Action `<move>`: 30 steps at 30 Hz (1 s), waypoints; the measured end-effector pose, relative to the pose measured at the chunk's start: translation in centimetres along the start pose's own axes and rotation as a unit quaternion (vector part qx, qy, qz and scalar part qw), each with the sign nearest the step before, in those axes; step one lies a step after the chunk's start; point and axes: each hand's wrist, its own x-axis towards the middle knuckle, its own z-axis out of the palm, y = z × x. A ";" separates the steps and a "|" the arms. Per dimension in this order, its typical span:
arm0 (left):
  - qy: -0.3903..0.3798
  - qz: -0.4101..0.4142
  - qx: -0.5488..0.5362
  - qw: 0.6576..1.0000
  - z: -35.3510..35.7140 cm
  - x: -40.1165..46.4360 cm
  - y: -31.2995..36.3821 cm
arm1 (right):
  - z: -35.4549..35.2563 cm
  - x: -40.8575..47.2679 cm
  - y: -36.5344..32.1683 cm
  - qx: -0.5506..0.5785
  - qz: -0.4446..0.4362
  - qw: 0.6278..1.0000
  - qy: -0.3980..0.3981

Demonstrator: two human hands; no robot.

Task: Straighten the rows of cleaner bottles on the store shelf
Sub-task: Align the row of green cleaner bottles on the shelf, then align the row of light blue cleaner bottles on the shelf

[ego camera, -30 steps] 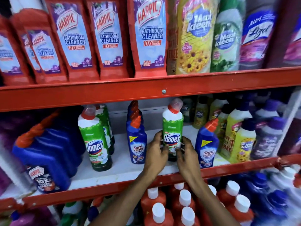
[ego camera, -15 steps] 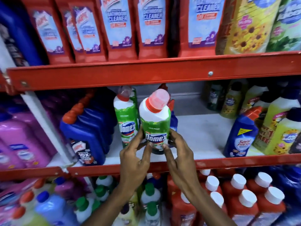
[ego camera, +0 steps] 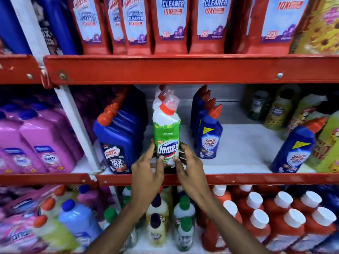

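Note:
A green-and-white Domex bottle (ego camera: 166, 132) with a red cap stands upright at the front of the middle shelf (ego camera: 238, 158). My left hand (ego camera: 146, 173) grips its lower left side and my right hand (ego camera: 189, 167) its lower right side. More Domex bottles (ego camera: 159, 97) line up right behind it. To its left stands a row of dark blue Harpic bottles (ego camera: 117, 140). A row of blue Sani Fresh bottles (ego camera: 208, 132) stands to its right, and a single Sani Fresh bottle (ego camera: 295, 147) sits alone farther right.
Red Harpic Bathroom Cleaner bottles (ego camera: 172, 24) fill the top shelf. Yellow-green cleaner bottles (ego camera: 328, 143) crowd the middle shelf's right end, pink bottles (ego camera: 36, 140) the left bay. Below are red bottles with white caps (ego camera: 266, 217) and small mixed bottles (ego camera: 159, 224). A red shelf lip (ego camera: 256, 178) runs in front.
Both hands carried the Domex bottle leftward from between the two Sani Fresh bottles and set it in front of the other Domex bottles. The view shifted left and down.

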 end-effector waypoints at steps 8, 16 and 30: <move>0.080 0.091 0.098 0.988 1.0 -1.5 0.4 | -2.8 -1.8 -0.1 -0.110 -0.029 0.994 0.002; -0.015 0.292 0.300 0.908 7.2 -2.0 4.6 | -11.8 -3.2 3.2 -0.417 -0.056 0.901 0.104; -0.167 0.275 0.234 0.918 22.8 -2.9 12.1 | -25.5 -5.5 11.8 -0.234 0.100 0.943 0.213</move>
